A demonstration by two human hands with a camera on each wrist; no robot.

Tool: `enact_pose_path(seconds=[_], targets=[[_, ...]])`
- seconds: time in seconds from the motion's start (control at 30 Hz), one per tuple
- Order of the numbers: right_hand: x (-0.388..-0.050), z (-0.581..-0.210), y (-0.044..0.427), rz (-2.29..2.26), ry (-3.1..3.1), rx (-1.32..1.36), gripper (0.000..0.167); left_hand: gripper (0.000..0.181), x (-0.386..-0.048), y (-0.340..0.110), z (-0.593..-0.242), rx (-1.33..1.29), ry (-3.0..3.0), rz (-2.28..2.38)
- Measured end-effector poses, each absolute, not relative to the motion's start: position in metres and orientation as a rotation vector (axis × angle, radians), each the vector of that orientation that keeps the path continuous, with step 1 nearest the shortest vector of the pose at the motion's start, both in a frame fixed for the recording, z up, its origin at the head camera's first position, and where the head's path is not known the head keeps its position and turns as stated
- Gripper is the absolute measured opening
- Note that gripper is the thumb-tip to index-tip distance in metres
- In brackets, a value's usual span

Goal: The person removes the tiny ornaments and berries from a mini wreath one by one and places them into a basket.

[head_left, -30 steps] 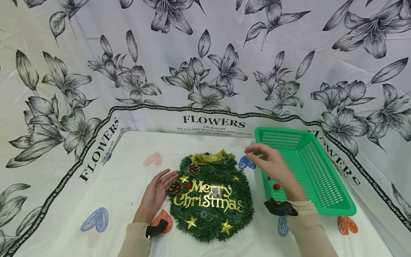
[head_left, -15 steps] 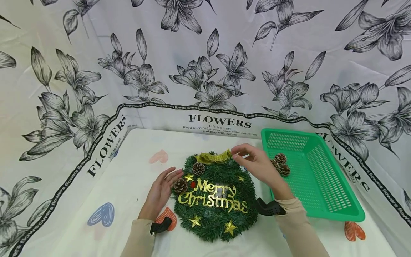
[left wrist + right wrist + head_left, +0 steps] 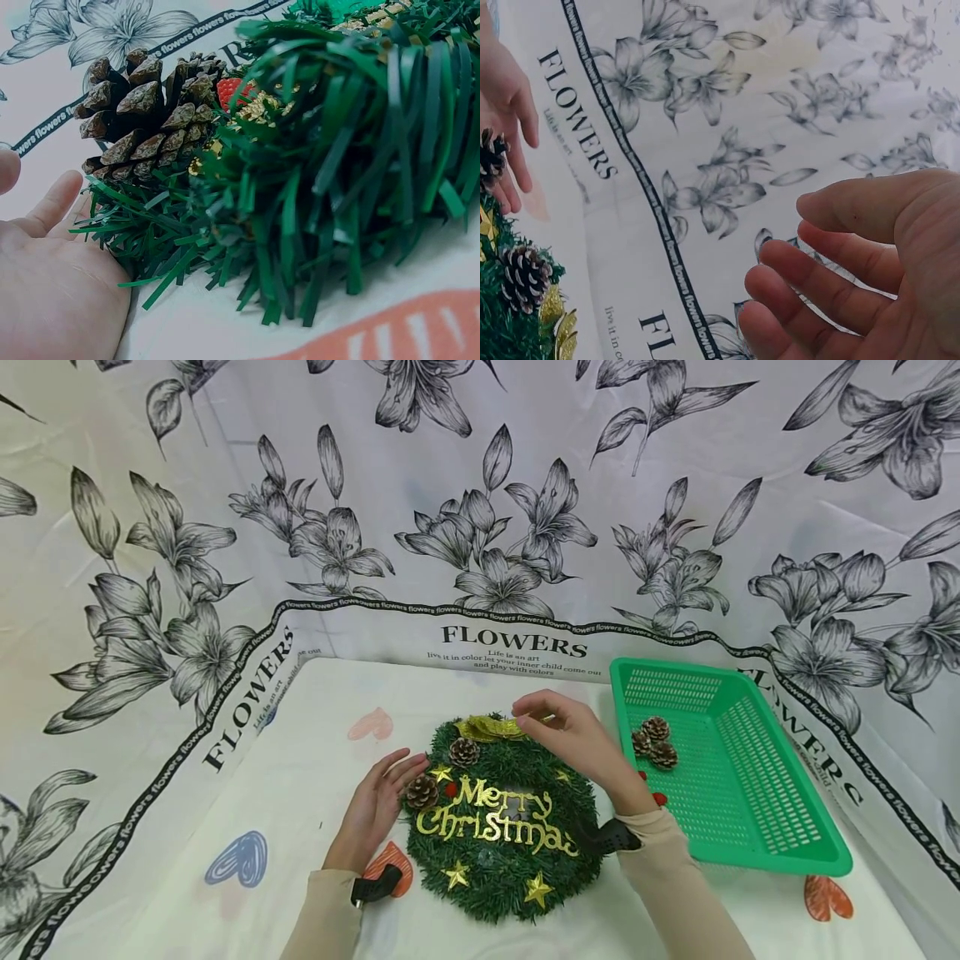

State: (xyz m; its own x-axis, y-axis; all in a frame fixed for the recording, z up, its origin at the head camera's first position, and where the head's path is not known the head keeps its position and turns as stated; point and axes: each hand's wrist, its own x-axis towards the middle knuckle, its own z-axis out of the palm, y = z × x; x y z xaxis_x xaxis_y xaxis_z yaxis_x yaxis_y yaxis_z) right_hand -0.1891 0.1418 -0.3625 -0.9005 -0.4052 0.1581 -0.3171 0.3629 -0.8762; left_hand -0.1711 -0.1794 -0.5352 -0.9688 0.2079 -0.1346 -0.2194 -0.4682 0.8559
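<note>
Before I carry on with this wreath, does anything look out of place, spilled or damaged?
Nothing stands out: no spill or damage shows. The wreath lies flat, and three pine cones sit inside the green basket. The right hand partly hides the gold ribbon, so that part cannot be judged.

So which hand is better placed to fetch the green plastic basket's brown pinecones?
Probably the right hand: nearer the basket, apparently holding nothing. The left hand is across the green tinsel wreath.

A green wreath (image 3: 487, 881) — left hand (image 3: 380, 802) beside a pinecone (image 3: 422, 792), right hand (image 3: 577, 743) over its gold ribbon (image 3: 483, 727).
</note>
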Motion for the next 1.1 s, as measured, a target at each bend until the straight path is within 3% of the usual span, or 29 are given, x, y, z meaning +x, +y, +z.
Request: enact_pose_path(seconds=[1.1], targets=[[-0.213, -0.395, 0.09, -1.662, 2.315, -0.809, 0.03, 0.061, -0.171, -0.179, -0.535, -0.021, 1.475, 2.475]])
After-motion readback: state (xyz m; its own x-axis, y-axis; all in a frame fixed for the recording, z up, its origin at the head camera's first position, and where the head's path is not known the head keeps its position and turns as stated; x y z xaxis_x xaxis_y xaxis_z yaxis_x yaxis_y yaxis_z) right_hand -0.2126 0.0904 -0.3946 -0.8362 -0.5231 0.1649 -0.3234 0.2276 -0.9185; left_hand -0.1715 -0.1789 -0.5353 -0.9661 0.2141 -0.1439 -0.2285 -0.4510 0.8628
